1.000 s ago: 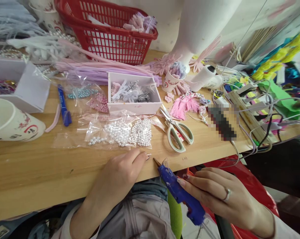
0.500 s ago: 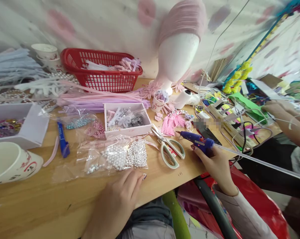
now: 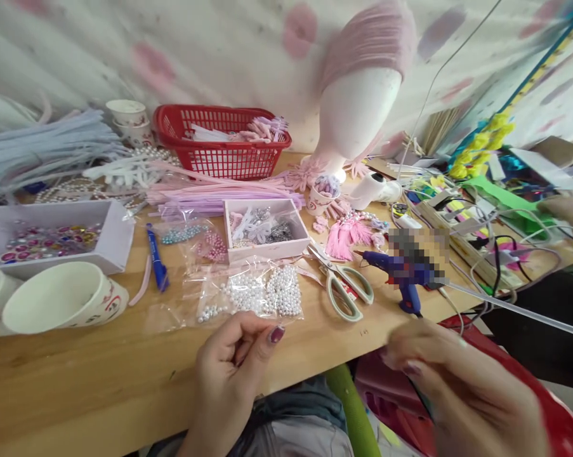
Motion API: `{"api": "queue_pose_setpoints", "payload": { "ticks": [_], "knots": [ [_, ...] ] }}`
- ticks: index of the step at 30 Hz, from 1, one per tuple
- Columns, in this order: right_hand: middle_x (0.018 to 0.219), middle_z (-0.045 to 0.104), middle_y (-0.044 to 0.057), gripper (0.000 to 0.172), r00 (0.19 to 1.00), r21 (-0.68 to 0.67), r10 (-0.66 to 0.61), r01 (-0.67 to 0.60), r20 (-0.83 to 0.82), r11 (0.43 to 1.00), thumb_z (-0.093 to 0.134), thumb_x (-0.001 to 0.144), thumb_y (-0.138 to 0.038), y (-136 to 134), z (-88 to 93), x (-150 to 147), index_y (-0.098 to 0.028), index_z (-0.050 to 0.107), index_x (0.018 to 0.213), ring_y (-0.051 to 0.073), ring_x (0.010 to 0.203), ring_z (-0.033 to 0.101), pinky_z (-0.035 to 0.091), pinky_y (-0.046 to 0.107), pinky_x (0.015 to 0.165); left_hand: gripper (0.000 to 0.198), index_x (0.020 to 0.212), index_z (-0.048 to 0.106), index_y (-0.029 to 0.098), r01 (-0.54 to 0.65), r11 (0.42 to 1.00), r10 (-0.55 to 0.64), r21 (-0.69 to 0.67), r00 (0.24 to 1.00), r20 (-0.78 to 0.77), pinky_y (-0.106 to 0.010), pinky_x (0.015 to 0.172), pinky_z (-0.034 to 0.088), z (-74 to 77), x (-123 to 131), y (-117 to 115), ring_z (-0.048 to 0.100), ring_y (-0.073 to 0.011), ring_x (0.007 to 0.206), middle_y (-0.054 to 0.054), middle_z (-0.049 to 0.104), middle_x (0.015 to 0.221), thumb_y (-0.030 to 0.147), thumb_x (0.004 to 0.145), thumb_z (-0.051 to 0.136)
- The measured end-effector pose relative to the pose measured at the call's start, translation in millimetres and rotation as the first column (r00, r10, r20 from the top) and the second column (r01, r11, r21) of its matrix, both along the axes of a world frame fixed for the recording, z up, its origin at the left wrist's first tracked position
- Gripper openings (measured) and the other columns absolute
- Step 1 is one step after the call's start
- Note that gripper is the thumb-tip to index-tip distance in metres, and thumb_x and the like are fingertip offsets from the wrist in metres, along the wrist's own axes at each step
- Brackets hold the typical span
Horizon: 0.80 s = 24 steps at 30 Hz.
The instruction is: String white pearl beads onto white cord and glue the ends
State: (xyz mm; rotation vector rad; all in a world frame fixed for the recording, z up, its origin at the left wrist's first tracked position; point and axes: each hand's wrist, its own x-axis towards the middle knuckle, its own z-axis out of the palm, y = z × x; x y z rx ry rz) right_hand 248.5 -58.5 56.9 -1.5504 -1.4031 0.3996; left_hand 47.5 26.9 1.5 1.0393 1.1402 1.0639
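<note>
My left hand (image 3: 233, 368) is above the table's front edge, its thumb and forefinger pinched together. Whatever they hold, if anything, is too small to make out. Just beyond it lies a clear bag of white pearl beads (image 3: 286, 292). My right hand (image 3: 457, 374), smeared by motion, has its fingers curled near the table edge. Past it rests a blue glue gun (image 3: 410, 297), not touched by either hand, with a long clear glue stick (image 3: 514, 304) out of its back. Open-bladed scissors (image 3: 336, 292) with pale handles lie between the beads and the glue gun.
Paper cups (image 3: 62, 298), a box of gems (image 3: 119, 235), a blue pen (image 3: 157, 260) and a small white box (image 3: 267, 247) stand leftward. Behind are a red basket (image 3: 219, 158) and a foam head (image 3: 357, 108). Cables and a power strip (image 3: 471, 247) crowd the right, near another person's hand (image 3: 566, 216).
My right hand has let go of the glue gun and come back toward me. My left hand has risen off the table and turned, thumb up. The view has shifted left.
</note>
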Motion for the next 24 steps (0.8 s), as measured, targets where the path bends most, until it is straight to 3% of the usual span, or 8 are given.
{"api": "queue_pose_setpoints", "payload": {
  "ticks": [2, 4, 7, 10, 18, 24],
  "knots": [
    [0.084, 0.071, 0.002, 0.018, 0.978, 0.074, 0.039, -0.024, -0.205, 0.997, 0.062, 0.098, -0.026, 25.5, -17.4, -26.2, -0.029, 0.077, 0.090, 0.018, 0.083, 0.066, 0.054, 0.024, 0.073, 0.047, 0.067, 0.064, 0.017, 0.053, 0.979, -0.014, -0.196, 0.981, 0.195, -0.018, 0.042, 0.019, 6.5, -2.3, -0.2, 0.023, -0.0047, 0.045, 0.010, 0.032, 0.051, 0.059, 0.068, 0.084],
    [0.103, 0.071, 0.002, 0.017, 0.887, 0.121, 0.146, -0.103, -0.438, 0.987, 0.061, 0.100, -0.032, 48.0, -36.7, -46.8, -0.033, 0.077, 0.106, 0.016, 0.094, 0.065, 0.053, 0.025, 0.087, 0.054, 0.067, 0.060, 0.017, 0.106, 0.942, 0.007, -0.318, 0.942, 0.336, -0.016, 0.040, 0.017, 12.4, -5.3, 0.4, 0.017, -0.0025, 0.043, 0.012, 0.032, 0.049, 0.063, 0.060, 0.088],
    [0.124, 0.067, 0.003, 0.025, 0.681, 0.176, 0.338, -0.298, -0.650, 0.938, 0.063, 0.098, -0.045, 67.0, -54.8, -69.1, -0.034, 0.075, 0.117, 0.020, 0.118, 0.059, 0.048, 0.030, 0.102, 0.055, 0.067, 0.056, 0.017, 0.160, 0.904, 0.036, -0.396, 0.896, 0.443, -0.014, 0.039, 0.016, 17.1, -9.6, 0.9, 0.013, -0.0012, 0.043, 0.013, 0.031, 0.049, 0.058, 0.056, 0.092],
    [0.126, 0.067, 0.002, 0.022, 0.571, 0.198, 0.387, -0.366, -0.724, 0.909, 0.069, 0.095, -0.042, 71.3, -56.4, -82.0, -0.035, 0.077, 0.115, 0.019, 0.124, 0.056, 0.046, 0.028, 0.105, 0.053, 0.069, 0.057, 0.017, 0.234, 0.889, 0.010, -0.394, 0.850, 0.527, -0.012, 0.037, 0.015, 15.9, -12.0, -0.2, 0.011, -0.0009, 0.042, 0.014, 0.030, 0.048, 0.057, 0.059, 0.091],
    [0.107, 0.066, -0.001, 0.006, 0.473, 0.162, 0.298, -0.307, -0.829, 0.938, 0.081, 0.084, -0.040, 76.3, -52.0, -94.5, -0.035, 0.082, 0.088, 0.013, 0.098, 0.060, 0.050, 0.023, 0.089, 0.044, 0.070, 0.056, 0.018, 0.318, 0.893, -0.037, -0.320, 0.758, 0.651, -0.011, 0.036, 0.014, 10.5, -8.6, -1.9, 0.010, -0.0002, 0.040, 0.015, 0.026, 0.048, 0.048, 0.070, 0.089],
    [0.091, 0.058, 0.000, 0.017, 0.489, 0.128, 0.220, -0.214, -0.844, 0.968, 0.087, 0.076, -0.041, 79.4, -54.1, -98.0, -0.028, 0.078, 0.070, 0.013, 0.085, 0.056, 0.049, 0.023, 0.078, 0.048, 0.067, 0.052, 0.018, 0.318, 0.899, -0.045, -0.302, 0.751, 0.659, -0.012, 0.035, 0.015, 8.2, -7.2, -1.6, 0.012, 0.0001, 0.039, 0.014, 0.030, 0.048, 0.049, 0.070, 0.088]
  ]
}}
